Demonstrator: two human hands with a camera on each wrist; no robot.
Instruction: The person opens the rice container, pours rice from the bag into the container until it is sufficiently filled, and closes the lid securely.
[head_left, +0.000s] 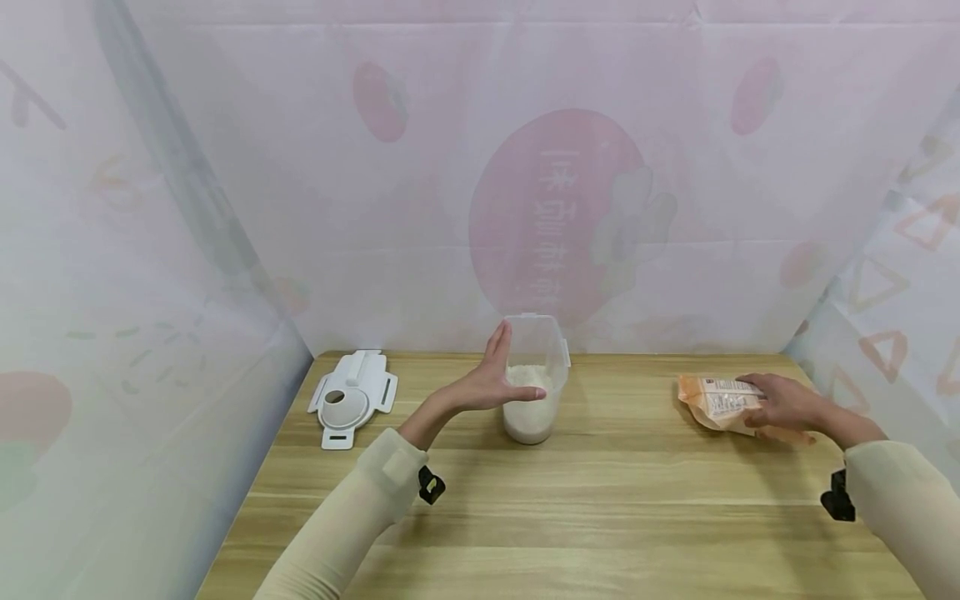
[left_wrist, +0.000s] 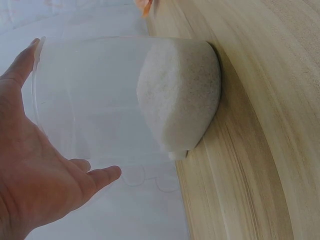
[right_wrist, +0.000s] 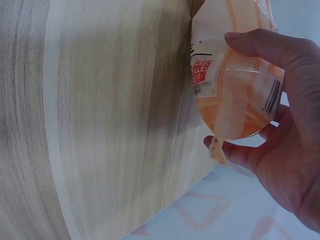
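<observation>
A clear plastic container (head_left: 536,379), open at the top and about a third full of white rice (left_wrist: 180,95), stands at the middle back of the wooden table (head_left: 600,508). My left hand (head_left: 501,375) is held open against its left side, fingers straight up and thumb (left_wrist: 102,175) reaching across the front; whether it touches cannot be told. At the back right lies an orange and white bag (head_left: 716,402). My right hand (head_left: 776,404) grips its right end, with the thumb (right_wrist: 260,42) on one face and the fingers (right_wrist: 235,152) curled under it.
A white lid (head_left: 352,398) with a round pour opening lies flat at the back left of the table. Pale printed curtain walls (head_left: 480,167) close in the table at the back and on both sides.
</observation>
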